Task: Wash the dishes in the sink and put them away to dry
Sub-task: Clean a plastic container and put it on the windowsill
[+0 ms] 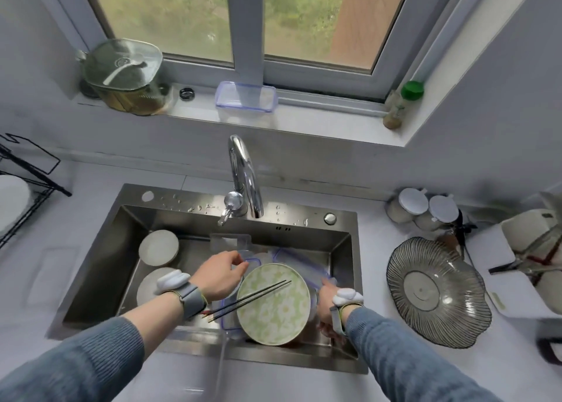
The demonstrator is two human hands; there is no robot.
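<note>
In the steel sink (100,268) a green floral plate (273,313) lies tilted on other dishes, with black chopsticks (258,292) across it. Clear plastic containers with blue rims (304,263) lie behind and under the plate. Two round white dishes (158,247) (149,283) rest in the left part of the sink. My left hand (220,275) is at the plate's upper left, fingers pinched on a clear container's edge. My right hand (327,306) is against the plate's right edge, index finger stretched toward a blue rim. Its grip is hidden.
The faucet (243,176) arches over the sink's back; no water is seen running. A black wire rack (24,195) with a white plate stands at the left. On the right counter are a ribbed glass dish (435,292), lidded jars (413,207) and a white board (492,249).
</note>
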